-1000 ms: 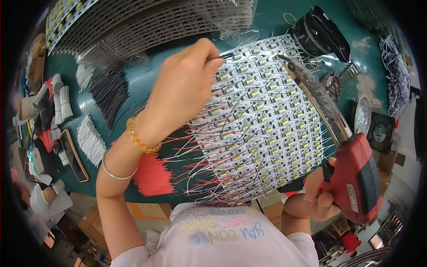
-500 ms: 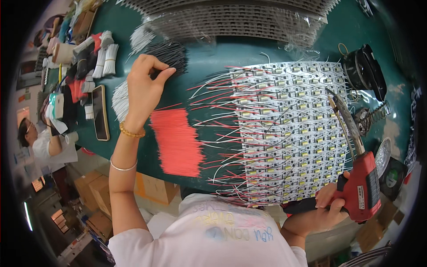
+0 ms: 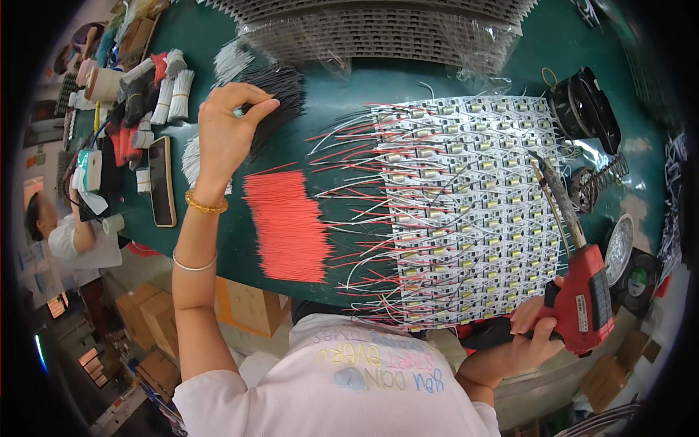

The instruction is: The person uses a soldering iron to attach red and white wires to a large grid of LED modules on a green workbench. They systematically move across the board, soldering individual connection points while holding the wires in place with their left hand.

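My left hand [image 3: 227,124] is over the near-left side of a bundle of black wires [image 3: 285,98], its thumb and index fingertips pressed together. Whatever they pinch is too fine to make out. White wires [image 3: 191,162] lie partly hidden behind that wrist, and a neat pile of red wires [image 3: 287,233] sits nearer me. My right hand [image 3: 535,328] grips a red and black soldering gun [image 3: 586,298] at the right. Its long metal tip points away over a sheet of small white circuit boards [image 3: 466,211], from whose left edge red, white and black wires stick out.
A phone [image 3: 162,182] and bundled wires [image 3: 175,95] lie at left. Grey slotted trays [image 3: 378,33] with plastic film stand at the back. On the right are a black round object [image 3: 586,109], a coiled spring holder [image 3: 601,182] and a shiny dish [image 3: 619,244]. Another person [image 3: 62,226] sits far left.
My left hand has shifted slightly left and away over the black wires, its fingers still pinched. The whole view has moved a little. My right hand keeps its grip on the soldering gun.
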### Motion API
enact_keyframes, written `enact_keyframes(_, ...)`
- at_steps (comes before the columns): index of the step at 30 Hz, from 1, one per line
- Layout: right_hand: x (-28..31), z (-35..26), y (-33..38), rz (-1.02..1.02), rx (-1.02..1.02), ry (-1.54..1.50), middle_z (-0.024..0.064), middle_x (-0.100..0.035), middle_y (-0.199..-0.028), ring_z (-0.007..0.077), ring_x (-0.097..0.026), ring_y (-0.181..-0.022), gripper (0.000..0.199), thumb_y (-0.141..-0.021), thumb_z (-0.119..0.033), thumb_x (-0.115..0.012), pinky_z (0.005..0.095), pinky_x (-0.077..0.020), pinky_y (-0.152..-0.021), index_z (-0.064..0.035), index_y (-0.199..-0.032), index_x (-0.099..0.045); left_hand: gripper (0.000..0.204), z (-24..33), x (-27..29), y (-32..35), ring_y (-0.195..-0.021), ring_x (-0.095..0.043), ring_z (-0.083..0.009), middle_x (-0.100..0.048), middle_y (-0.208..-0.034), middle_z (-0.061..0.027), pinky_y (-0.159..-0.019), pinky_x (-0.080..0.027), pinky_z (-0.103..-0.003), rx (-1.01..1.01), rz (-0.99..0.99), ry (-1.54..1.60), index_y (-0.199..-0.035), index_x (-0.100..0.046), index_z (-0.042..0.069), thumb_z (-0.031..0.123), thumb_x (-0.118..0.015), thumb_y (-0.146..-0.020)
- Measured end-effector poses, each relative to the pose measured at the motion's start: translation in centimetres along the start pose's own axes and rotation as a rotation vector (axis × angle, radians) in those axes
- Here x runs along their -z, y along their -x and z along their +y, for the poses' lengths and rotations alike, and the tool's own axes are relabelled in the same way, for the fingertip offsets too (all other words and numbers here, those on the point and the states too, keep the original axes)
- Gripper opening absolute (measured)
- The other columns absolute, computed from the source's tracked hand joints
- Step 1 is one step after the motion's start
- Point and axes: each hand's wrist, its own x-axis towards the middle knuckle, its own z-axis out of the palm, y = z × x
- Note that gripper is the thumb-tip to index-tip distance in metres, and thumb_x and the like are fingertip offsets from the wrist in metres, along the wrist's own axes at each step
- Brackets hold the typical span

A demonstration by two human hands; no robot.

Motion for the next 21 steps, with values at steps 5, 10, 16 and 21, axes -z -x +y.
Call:
enact_keyframes(5,-0.6,-0.2,-0.2,0.027,0.006,0.021,0.0022,-0.044,-0.051,0.0093,-0.039,-0.039,0.069,-0.093,-0.039,-0.061,0.0232,-0.0347,-0.041,0.0137,-0.129,-0.037,0.009,0.3,0.1,-0.7,-0.083,-0.060,-0.0226,-0.070,-0.079,-0.0057,-0.078,-0.045,-0.031,-0.099,0.031,-0.102,-0.082,-0.072,0.005,0.009,-0.076,-0.075)
enact_keyframes(10,-0.2,-0.1,-0.2,0.024,0.030,0.046,0.0023,-0.046,-0.052,0.0094,-0.040,-0.040,0.070,-0.093,-0.041,-0.060,0.0235,-0.0348,-0.042,0.0137,-0.130,-0.036,0.007,2.7,0.9,-0.1,-0.083,-0.059,-0.0202,-0.069,-0.078,-0.0056,-0.075,-0.046,-0.032,-0.171,0.046,-0.163,-0.082,-0.071,0.004,0.005,-0.074,-0.076)
enact_keyframes(16,1.0,-1.9,-1.6,-0.054,0.170,0.142,0.0018,-0.048,-0.052,0.0087,-0.041,-0.041,0.073,-0.093,-0.041,-0.060,0.0227,-0.0342,-0.042,0.0162,-0.129,-0.034,0.009,7.0,-1.6,-1.1,-0.073,-0.060,-0.0192,-0.068,-0.077,-0.0062,-0.068,-0.048,-0.030,-0.067,-0.145,0.145,-0.085,-0.069,0.001,0.004,-0.073,-0.077)
enact_keyframes(21,-0.1,-2.1,-1.2,0.133,0.169,0.237,0.0026,-0.050,-0.053,0.0082,-0.041,-0.040,0.075,-0.091,-0.043,-0.062,0.0221,-0.0327,-0.041,0.0177,-0.127,-0.036,0.010,12.9,-7.0,-2.9,-0.066,-0.060,-0.0220,-0.066,-0.074,-0.0089,-0.063,-0.045,-0.031,-0.141,-0.456,0.437,-0.079,-0.064,0.000,0.008,-0.068,-0.082)
